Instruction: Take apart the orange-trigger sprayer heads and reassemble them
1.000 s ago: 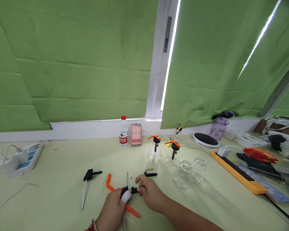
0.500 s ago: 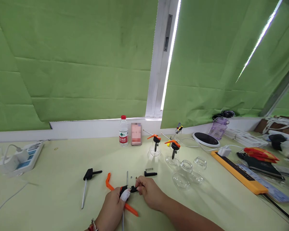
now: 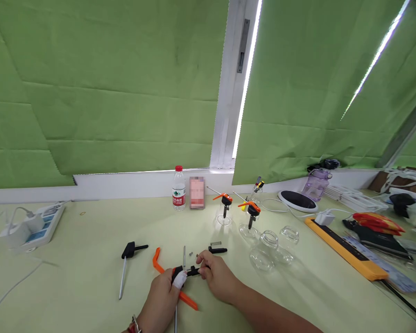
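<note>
Green roller blinds [image 3: 107,92] cover the windows along the far wall, creased in horizontal folds. Between two of them stands a white window frame [image 3: 229,92] with a metal latch plate, and a bright strip of daylight shows down its right side. A second strip of light runs slantwise across the blind at the upper right. Below the blinds runs a white sill [image 3: 131,181], along the far edge of the pale yellow-green counter [image 3: 72,259], which is evenly lit.
</note>
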